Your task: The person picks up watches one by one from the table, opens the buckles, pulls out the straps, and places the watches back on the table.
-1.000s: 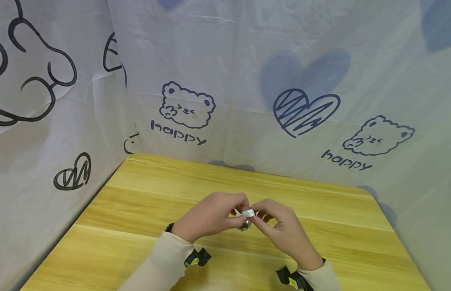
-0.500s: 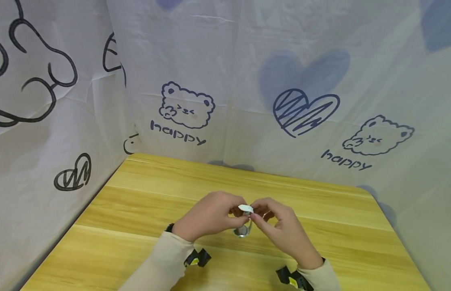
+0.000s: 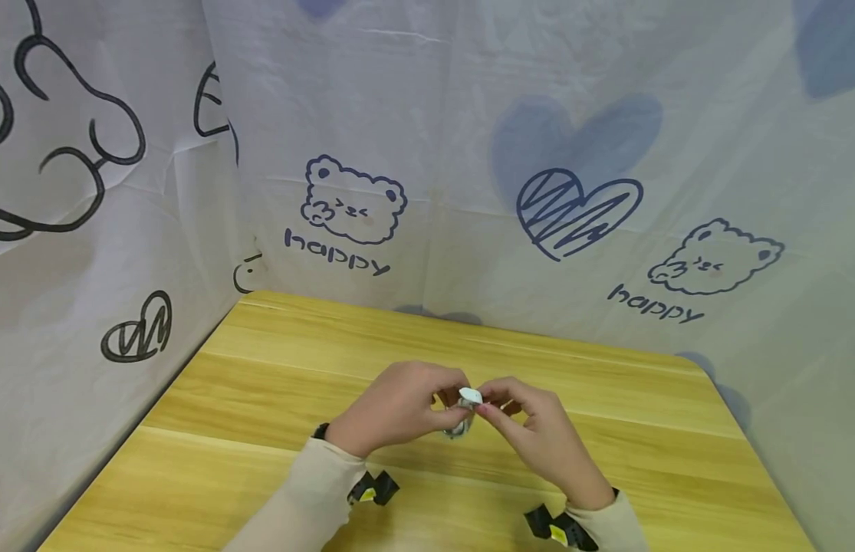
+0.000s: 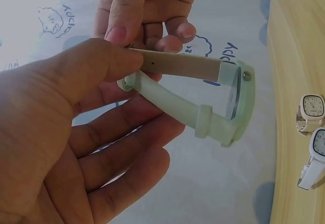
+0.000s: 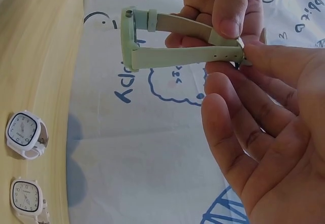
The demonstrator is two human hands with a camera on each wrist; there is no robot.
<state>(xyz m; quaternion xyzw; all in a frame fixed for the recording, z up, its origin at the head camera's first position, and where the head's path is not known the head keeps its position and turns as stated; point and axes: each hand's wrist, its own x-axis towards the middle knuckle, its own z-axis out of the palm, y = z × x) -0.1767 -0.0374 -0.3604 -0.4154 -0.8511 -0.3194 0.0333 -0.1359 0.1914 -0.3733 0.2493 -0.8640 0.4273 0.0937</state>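
A pale green wristwatch (image 3: 471, 395) is held between both hands above the table, its strap bent into a loop. My left hand (image 3: 402, 406) pinches the strap with thumb and forefinger near the strap ends. Opposite it, my right hand (image 3: 537, 429) pinches the punched strap end (image 5: 203, 55) at the buckle (image 5: 240, 44). In the right wrist view the two strap ends meet there; fingertips partly cover the buckle, so whether its pin sits in a hole I cannot tell. The watch case (image 4: 246, 99) is seen edge-on, away from the fingers.
Two more watches lie on the wooden table (image 3: 296, 353) in the wrist views: one pale with a cream strap (image 4: 311, 107), one white (image 4: 319, 142). A printed cloth (image 3: 462, 153) hangs behind and left of the table. Both wrists wear black straps.
Both hands stay nearly in place. The watch has shifted and tilted between them; its lower part swung down toward the table, then rose slightly again.
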